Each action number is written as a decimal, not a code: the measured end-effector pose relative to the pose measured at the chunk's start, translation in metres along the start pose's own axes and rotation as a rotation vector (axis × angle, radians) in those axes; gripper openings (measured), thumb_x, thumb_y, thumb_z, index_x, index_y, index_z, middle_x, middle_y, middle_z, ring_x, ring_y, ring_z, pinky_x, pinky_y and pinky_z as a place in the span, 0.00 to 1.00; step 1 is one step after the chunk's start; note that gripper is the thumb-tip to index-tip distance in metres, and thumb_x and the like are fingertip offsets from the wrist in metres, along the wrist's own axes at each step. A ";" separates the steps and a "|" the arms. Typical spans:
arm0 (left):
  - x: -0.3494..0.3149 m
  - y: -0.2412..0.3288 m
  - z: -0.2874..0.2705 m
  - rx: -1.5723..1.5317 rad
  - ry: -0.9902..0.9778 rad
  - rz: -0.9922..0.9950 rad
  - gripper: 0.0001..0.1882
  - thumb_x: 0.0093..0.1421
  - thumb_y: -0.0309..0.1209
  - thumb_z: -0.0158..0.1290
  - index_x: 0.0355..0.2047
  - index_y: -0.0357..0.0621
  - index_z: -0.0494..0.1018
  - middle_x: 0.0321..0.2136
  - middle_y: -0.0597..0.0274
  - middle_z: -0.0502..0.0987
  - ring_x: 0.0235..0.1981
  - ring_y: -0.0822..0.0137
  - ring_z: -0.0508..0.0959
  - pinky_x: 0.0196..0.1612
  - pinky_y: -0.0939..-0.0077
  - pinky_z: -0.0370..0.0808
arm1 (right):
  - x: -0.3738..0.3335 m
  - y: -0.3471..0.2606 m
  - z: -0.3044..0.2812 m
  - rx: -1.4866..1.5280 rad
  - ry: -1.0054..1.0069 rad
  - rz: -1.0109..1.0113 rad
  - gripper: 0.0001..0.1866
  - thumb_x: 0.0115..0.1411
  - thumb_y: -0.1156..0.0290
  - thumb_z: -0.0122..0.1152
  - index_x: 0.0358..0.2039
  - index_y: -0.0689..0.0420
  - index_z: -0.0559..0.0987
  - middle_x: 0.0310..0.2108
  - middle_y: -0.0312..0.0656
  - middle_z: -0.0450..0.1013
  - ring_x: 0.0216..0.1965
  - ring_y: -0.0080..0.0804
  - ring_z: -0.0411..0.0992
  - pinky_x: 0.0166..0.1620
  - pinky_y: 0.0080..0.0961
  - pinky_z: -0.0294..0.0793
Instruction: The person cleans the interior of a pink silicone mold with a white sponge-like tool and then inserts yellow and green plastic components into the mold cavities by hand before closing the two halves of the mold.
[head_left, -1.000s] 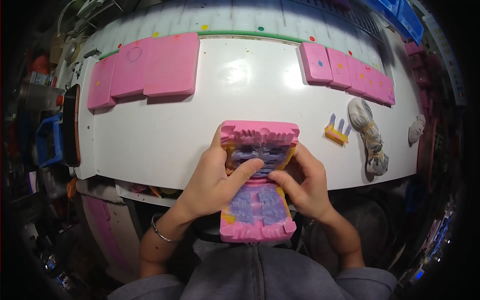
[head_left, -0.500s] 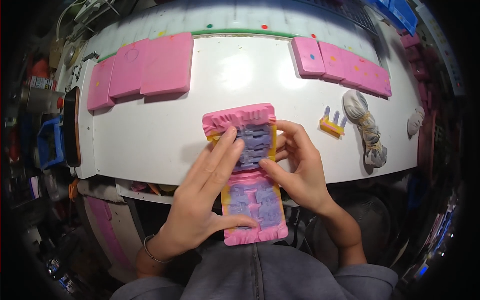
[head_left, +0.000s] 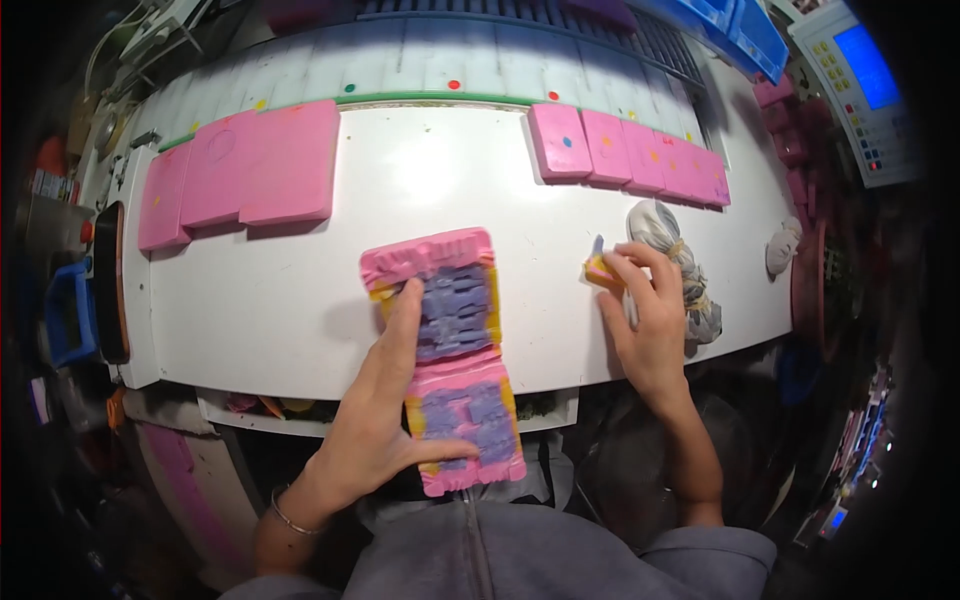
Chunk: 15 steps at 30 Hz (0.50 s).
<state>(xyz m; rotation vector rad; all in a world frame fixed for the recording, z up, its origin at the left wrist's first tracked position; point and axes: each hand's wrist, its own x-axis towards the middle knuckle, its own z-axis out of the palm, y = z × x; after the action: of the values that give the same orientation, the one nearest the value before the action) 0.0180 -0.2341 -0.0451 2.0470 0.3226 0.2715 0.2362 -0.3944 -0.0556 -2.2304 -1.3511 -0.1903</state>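
Observation:
My left hand (head_left: 375,400) holds a long folding rubber mould (head_left: 458,310), laid open in two halves. The mould has pink ends, yellow side edges and purple hollowed parts. My left fingers lie along its left edge and the thumb rests across the lower half. The upper half is over the white table, the lower half over its front edge. To the right, my right hand (head_left: 650,315) has its fingers and thumb around a small yellow piece with pale purple prongs (head_left: 598,268). One prong shows; the fingers hide the rest.
A grey-white cloth bundle tied with bands (head_left: 665,228) lies just beyond my right hand. Pink blocks (head_left: 285,165) stand at the far left, and smaller pink blocks (head_left: 605,148) line the far right. A small whitish bundle (head_left: 783,248) sits near the right edge. A control panel (head_left: 862,85) is at upper right.
My right hand has let go of the mould and moved right to the yellow pronged piece. The left hand still holds the mould. The view has shifted to the right.

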 end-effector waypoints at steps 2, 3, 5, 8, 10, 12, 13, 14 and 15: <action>0.008 0.000 0.002 -0.022 0.005 0.001 0.66 0.32 0.41 0.70 0.64 0.38 0.36 0.63 0.45 0.45 0.60 0.47 0.57 0.60 0.63 0.58 | -0.001 0.007 -0.002 -0.011 0.003 -0.053 0.17 0.45 0.84 0.59 0.39 0.62 0.74 0.36 0.44 0.68 0.36 0.42 0.67 0.39 0.32 0.68; 0.013 -0.001 0.002 -0.039 -0.010 0.014 0.67 0.32 0.41 0.70 0.64 0.40 0.36 0.64 0.47 0.44 0.61 0.51 0.55 0.61 0.64 0.58 | 0.001 0.007 -0.001 -0.010 -0.002 -0.073 0.16 0.44 0.84 0.59 0.37 0.63 0.73 0.36 0.45 0.68 0.36 0.43 0.66 0.39 0.32 0.67; 0.017 -0.002 0.001 -0.071 -0.010 0.051 0.68 0.32 0.39 0.71 0.64 0.41 0.34 0.64 0.47 0.45 0.63 0.55 0.54 0.61 0.65 0.57 | 0.007 0.002 -0.004 -0.021 -0.030 -0.116 0.14 0.43 0.85 0.57 0.33 0.64 0.72 0.36 0.45 0.68 0.38 0.44 0.67 0.40 0.33 0.67; 0.017 -0.006 -0.001 -0.136 0.009 0.066 0.68 0.32 0.38 0.71 0.64 0.41 0.33 0.63 0.47 0.48 0.63 0.55 0.54 0.61 0.65 0.57 | 0.022 -0.024 -0.019 0.103 -0.059 -0.183 0.14 0.42 0.86 0.56 0.34 0.63 0.72 0.35 0.47 0.68 0.42 0.45 0.67 0.41 0.34 0.68; 0.016 -0.008 -0.001 -0.197 0.058 0.069 0.64 0.36 0.36 0.69 0.64 0.44 0.35 0.62 0.50 0.51 0.62 0.52 0.55 0.61 0.65 0.57 | 0.030 -0.044 -0.022 0.215 -0.076 -0.187 0.15 0.44 0.85 0.57 0.36 0.63 0.72 0.38 0.49 0.68 0.40 0.45 0.69 0.37 0.31 0.70; 0.017 -0.009 -0.002 -0.332 0.051 0.029 0.64 0.36 0.35 0.69 0.64 0.44 0.35 0.62 0.51 0.52 0.63 0.53 0.54 0.61 0.66 0.58 | 0.037 -0.063 -0.028 0.429 -0.371 -0.097 0.18 0.46 0.84 0.58 0.41 0.63 0.73 0.40 0.50 0.67 0.33 0.42 0.71 0.32 0.28 0.73; 0.018 -0.010 -0.001 -0.372 0.052 0.019 0.64 0.37 0.34 0.69 0.64 0.45 0.34 0.62 0.51 0.53 0.63 0.53 0.52 0.63 0.65 0.54 | 0.045 -0.071 -0.027 0.341 -0.300 -0.296 0.22 0.48 0.84 0.57 0.46 0.60 0.73 0.39 0.49 0.68 0.27 0.37 0.72 0.27 0.25 0.73; 0.019 -0.011 -0.001 -0.370 0.061 0.016 0.64 0.37 0.34 0.69 0.64 0.45 0.34 0.62 0.51 0.53 0.63 0.53 0.52 0.63 0.65 0.54 | 0.050 -0.077 -0.026 0.344 -0.304 -0.304 0.22 0.48 0.84 0.57 0.46 0.60 0.73 0.39 0.49 0.68 0.27 0.37 0.72 0.27 0.25 0.73; 0.019 -0.013 0.000 -0.398 0.062 0.028 0.64 0.37 0.33 0.69 0.64 0.45 0.33 0.62 0.52 0.54 0.64 0.53 0.51 0.64 0.64 0.51 | 0.053 -0.082 -0.024 0.352 -0.339 -0.336 0.23 0.49 0.84 0.57 0.48 0.59 0.73 0.37 0.48 0.68 0.27 0.36 0.72 0.28 0.26 0.74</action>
<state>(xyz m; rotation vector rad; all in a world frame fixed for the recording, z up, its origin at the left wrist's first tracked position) 0.0348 -0.2220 -0.0554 1.6544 0.2545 0.3849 0.1950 -0.3350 0.0146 -1.7853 -1.7795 0.3021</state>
